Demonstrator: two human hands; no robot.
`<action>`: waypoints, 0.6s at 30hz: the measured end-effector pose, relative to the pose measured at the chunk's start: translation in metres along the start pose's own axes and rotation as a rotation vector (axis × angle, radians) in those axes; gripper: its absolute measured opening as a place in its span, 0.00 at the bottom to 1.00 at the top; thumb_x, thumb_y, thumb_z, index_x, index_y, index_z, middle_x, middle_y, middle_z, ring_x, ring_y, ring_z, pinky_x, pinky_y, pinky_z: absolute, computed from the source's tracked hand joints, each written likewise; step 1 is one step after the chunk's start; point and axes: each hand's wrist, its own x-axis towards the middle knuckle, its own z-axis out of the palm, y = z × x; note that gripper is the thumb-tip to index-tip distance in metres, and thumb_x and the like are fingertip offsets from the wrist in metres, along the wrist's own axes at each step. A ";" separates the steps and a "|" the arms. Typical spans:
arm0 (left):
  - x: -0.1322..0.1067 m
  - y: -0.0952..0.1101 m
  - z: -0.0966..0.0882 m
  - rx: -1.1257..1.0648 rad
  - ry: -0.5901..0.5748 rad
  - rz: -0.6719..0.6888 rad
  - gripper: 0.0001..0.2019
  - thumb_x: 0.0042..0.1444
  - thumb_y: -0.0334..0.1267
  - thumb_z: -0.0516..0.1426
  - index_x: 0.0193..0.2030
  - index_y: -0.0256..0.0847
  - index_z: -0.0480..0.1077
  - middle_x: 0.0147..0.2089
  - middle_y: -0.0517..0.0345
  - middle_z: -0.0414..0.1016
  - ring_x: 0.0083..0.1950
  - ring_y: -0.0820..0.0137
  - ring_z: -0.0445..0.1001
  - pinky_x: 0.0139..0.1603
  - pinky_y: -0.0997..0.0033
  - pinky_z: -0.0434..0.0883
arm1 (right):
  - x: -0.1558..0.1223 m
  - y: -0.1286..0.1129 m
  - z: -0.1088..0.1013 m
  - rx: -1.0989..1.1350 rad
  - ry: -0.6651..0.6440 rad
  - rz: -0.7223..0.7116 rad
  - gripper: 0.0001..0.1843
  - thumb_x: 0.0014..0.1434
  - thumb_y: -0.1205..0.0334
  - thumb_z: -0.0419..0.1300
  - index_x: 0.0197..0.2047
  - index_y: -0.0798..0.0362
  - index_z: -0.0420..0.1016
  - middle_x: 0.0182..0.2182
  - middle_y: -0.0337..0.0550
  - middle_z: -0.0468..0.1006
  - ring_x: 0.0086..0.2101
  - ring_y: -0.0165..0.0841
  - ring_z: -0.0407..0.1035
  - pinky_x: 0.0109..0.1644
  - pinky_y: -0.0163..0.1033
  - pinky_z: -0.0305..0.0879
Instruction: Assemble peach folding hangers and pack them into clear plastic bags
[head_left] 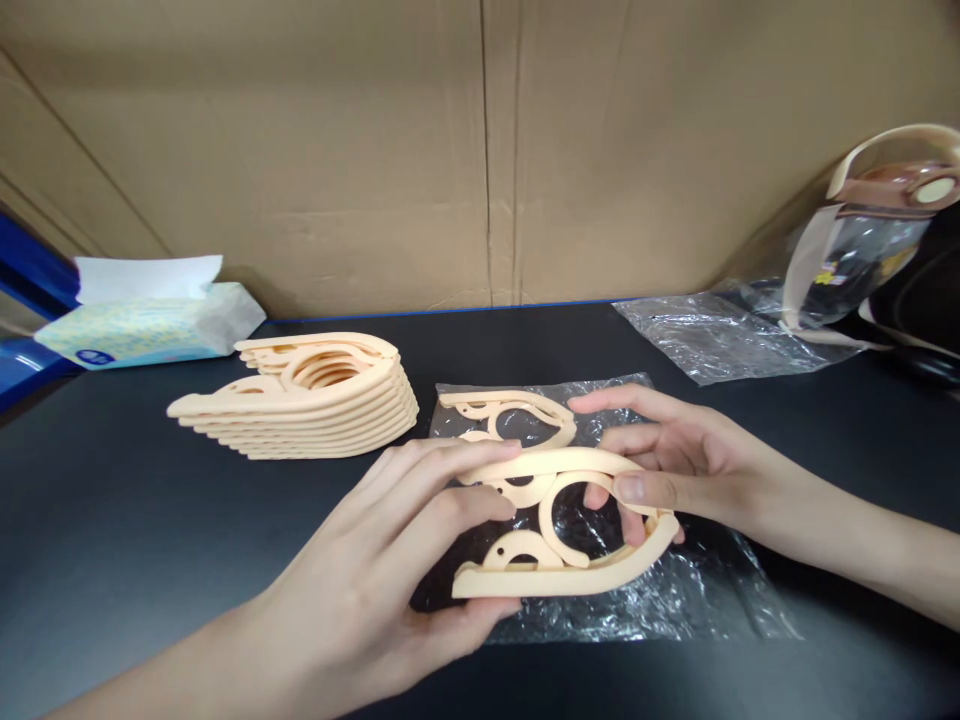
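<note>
Cardboard panel [337, 150] fills upper frame; black table [97, 530], lower. Clear plastic bag [600, 620] lies lower centre, beneath hands. Left hand [375, 550] grips free ends of beige hanger [570, 582], just right of lower centre, between fingers and thumb. Right hand [690, 460], right of centre, grips its curved end. Bottle [862, 250], upper right; hanger stack [337, 405], left of centre; tissue pack [142, 328], far left. Second hanger [517, 399], bag's upper part; inside or on top, cannot tell from here.

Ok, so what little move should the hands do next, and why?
I'd probably lower the folded hanger gently onto the clear bag: the left hand and right hand both hold it over the bag, where another hanger lies.
</note>
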 end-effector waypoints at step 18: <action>0.002 0.003 0.000 -0.063 0.010 -0.046 0.15 0.64 0.35 0.61 0.54 0.46 0.63 0.63 0.45 0.75 0.63 0.59 0.76 0.60 0.58 0.74 | -0.012 0.005 0.021 -1.455 0.123 -0.706 0.34 0.66 0.56 0.65 0.71 0.52 0.59 0.58 0.58 0.78 0.56 0.48 0.75 0.54 0.52 0.76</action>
